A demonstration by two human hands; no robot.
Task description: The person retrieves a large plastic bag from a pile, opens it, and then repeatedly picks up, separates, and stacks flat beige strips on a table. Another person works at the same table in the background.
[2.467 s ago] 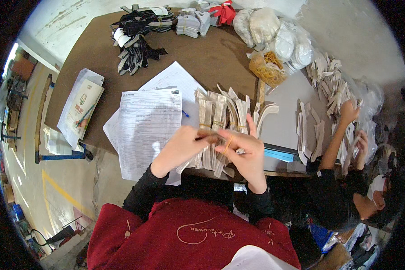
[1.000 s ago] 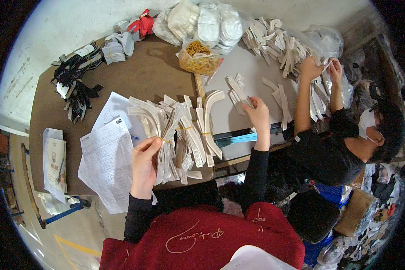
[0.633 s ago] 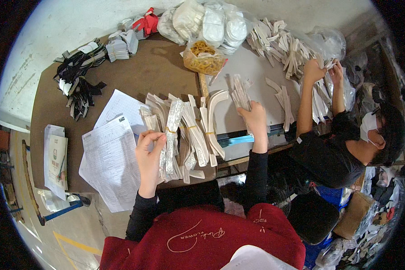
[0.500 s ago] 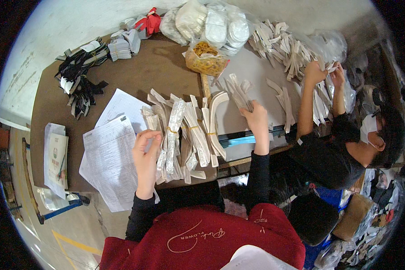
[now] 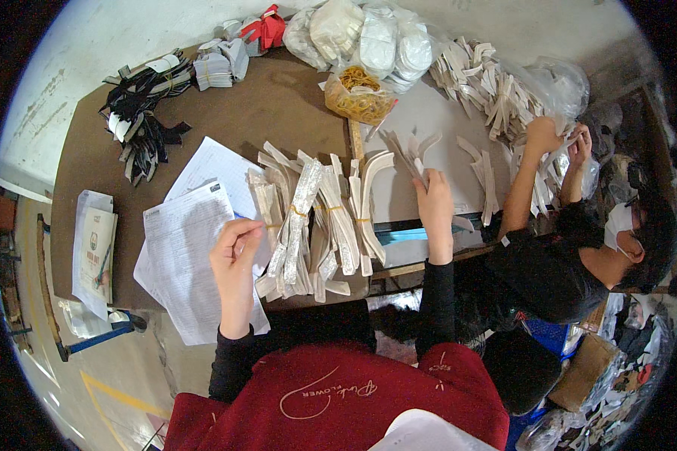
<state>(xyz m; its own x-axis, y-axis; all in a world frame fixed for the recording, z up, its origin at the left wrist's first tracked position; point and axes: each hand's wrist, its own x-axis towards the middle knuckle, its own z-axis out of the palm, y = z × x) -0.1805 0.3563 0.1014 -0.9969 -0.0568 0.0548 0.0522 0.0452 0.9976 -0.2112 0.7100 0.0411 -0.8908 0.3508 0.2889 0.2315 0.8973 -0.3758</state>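
My right hand (image 5: 435, 199) is closed round the near end of a few pale curved strips (image 5: 412, 154), which fan apart over the grey part of the table. My left hand (image 5: 235, 255) hovers over the printed sheets, thumb and fingertips pinched together. Whatever may be between them is too small to make out. Between my hands lies a pile of pale strip bundles (image 5: 327, 218), some tied with yellow rubber bands. Across its top rests a shiny silvery bundle (image 5: 299, 214), also banded. Two or three loose strips (image 5: 483, 177) lie right of my right hand.
A bag of rubber bands (image 5: 359, 98) stands at the back, before bags of white pieces (image 5: 376, 41). Black strips (image 5: 139, 120) lie far left, printed sheets (image 5: 188, 240) nearer. On the right, a masked co-worker (image 5: 564, 255) handles strips from a heap (image 5: 496, 90).
The strips in my right hand have spread apart, and that hand has turned more upright. My left hand has shifted slightly left relative to the bundles. The whole view has shifted a little.
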